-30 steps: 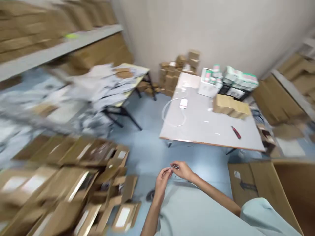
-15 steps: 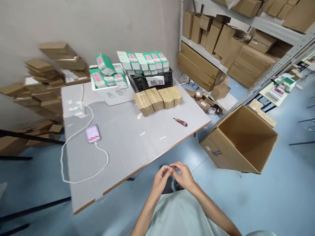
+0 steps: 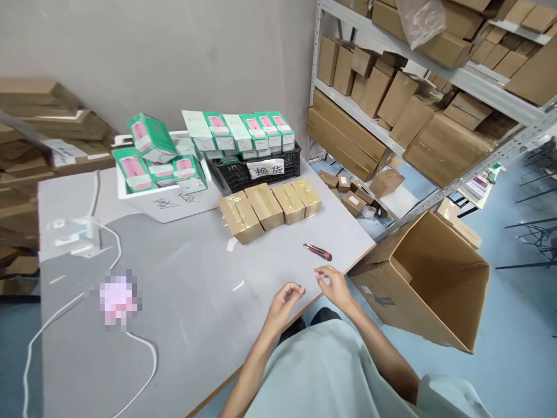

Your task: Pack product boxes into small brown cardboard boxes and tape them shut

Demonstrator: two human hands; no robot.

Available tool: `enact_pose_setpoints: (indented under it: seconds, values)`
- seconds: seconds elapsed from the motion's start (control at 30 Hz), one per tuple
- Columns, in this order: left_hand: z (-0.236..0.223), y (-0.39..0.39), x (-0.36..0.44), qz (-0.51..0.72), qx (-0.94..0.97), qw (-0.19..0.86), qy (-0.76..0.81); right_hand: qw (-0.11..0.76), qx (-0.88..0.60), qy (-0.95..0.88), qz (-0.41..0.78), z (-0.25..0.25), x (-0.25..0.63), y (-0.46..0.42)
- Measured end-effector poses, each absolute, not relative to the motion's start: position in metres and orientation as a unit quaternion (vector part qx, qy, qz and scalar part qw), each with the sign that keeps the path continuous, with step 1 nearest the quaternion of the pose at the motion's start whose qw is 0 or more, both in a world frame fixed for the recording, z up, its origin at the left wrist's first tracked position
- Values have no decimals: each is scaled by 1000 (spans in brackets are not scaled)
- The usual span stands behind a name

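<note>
At the left edge of the frame, brown boxes [image 3: 39,96] are stacked behind the grey table [image 3: 187,325], and a white cord [image 3: 154,360] loops at lower left. Upper left of centre, a white bin [image 3: 195,200] holds green boxes [image 3: 152,139], piled at angles; beside it a black crate [image 3: 235,174] carries more in a row.

Near the middle, four small brown boxes [image 3: 265,207] stand side by side on the table; their taping looks finished. Below them, the left hand [image 3: 281,305] is raised over the table edge, palm inward, fingers curled towards the thumb. Just right of it and apart, the right hand [image 3: 337,287] is bent in, index finger reaching over the thumb. Whether either pinches something thin, I cannot tell.

The red knife [image 3: 318,252] lies just above the right hand, untouched. At lower right, the big box [image 3: 378,290] gapes open on the floor, not yet closed, below the metal shelf [image 3: 500,96] of boxes at upper right.
</note>
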State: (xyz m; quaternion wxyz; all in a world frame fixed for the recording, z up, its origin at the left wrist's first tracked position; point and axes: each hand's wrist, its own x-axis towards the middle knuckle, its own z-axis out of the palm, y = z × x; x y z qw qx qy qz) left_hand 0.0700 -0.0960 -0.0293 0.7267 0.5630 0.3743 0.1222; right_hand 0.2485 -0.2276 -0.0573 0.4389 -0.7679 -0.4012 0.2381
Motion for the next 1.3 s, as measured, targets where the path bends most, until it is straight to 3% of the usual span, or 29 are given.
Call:
enact_pose_setpoints:
  seconds: [0.23, 0.4, 0.57, 0.77, 1.0, 1.2, 1.3]
  values:
    - [-7, -32, 107, 178, 546, 698, 428, 399, -789, -427, 189, -73, 365, -92]
    - [5, -32, 126, 241, 511, 678, 470, 296, -818, -411, 271, -91, 436, 17]
    - [-20, -65, 141, 278, 451, 658, 535, 187, -845, -382, 324, -140, 483, 70]
    - [-44, -87, 146, 281, 402, 647, 584, 194, -864, -387, 258, -186, 505, 65]
    - [-22, -68, 145, 274, 388, 681, 558, 302, -873, -283, 258, -159, 519, 56]
    - [-31, -58, 97, 273, 375, 705, 536, 374, -886, -235, 142, -143, 463, -74]
    - [-47, -51, 53, 272, 381, 710, 526, 403, -868, -253, 141, -138, 401, -145]
